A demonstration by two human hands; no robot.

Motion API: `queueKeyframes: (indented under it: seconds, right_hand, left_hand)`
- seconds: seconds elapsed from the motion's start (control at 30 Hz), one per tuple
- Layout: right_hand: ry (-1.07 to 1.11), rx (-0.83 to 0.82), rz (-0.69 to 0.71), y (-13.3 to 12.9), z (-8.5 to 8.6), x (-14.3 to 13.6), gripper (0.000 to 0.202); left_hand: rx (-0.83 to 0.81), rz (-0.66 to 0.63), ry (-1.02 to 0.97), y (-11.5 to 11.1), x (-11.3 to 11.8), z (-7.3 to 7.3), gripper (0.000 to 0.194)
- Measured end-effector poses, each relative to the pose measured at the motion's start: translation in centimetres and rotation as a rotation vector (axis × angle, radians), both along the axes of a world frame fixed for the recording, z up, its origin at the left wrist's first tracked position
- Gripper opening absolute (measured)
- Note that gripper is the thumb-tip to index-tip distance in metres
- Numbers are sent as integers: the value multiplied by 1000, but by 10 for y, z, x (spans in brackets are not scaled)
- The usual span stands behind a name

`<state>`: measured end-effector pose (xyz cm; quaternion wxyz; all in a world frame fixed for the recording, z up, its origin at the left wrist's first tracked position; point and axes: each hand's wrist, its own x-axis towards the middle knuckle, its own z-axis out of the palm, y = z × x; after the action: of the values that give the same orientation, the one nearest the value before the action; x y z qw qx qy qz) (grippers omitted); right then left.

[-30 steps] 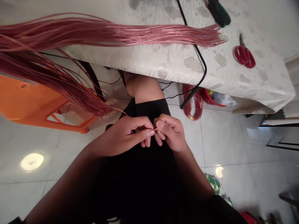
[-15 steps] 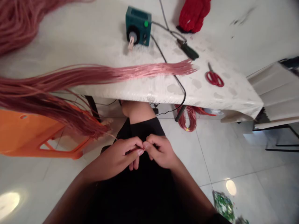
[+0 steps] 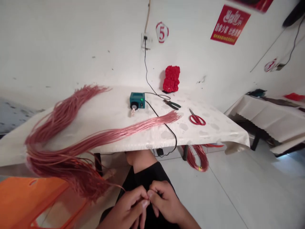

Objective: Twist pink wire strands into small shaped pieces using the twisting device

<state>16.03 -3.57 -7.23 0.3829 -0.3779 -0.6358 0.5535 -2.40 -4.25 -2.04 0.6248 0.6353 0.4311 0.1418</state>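
Observation:
Above my lap, my left hand (image 3: 134,206) and my right hand (image 3: 164,200) meet fingertip to fingertip, both closed in a pinch. A thin pink strand (image 3: 116,185) runs from a large bundle of pink cords (image 3: 83,181) to the back of my left hand. What lies between the fingertips is tiny and mostly covered; a reddish bit showed there a moment earlier. The bundle drapes over the table edge on the left, with one arm of it stretched across the tabletop. A small teal machine (image 3: 137,100) with a clip on its spindle stands beyond it.
On the white-covered table (image 3: 152,140) lie pliers (image 3: 172,104), red-handled scissors (image 3: 197,119) and a black cable (image 3: 171,132). A red fluffy object (image 3: 171,79) stands against the wall. An orange stool (image 3: 21,197) is at left. A cord coil (image 3: 197,159) hangs below the table.
My view has tilted up, so the wall, socket and posters now show and my hands sit lower in the picture. The fingertips remain pinched together.

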Motion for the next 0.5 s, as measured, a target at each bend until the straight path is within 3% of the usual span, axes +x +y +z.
queueKeyframes:
  seconds: [0.13, 0.4, 0.5]
  right_hand:
    - [64, -33, -9, 4, -7, -2, 43]
    - [-20, -41, 47, 12, -26, -7, 58]
    - [-46, -55, 56, 14, -29, -10, 65]
  left_hand:
    - [53, 57, 4, -1, 4, -8, 48]
    - [145, 180, -137, 6, 15, -65, 57]
    - [159, 201, -151, 12, 14, -78, 64]
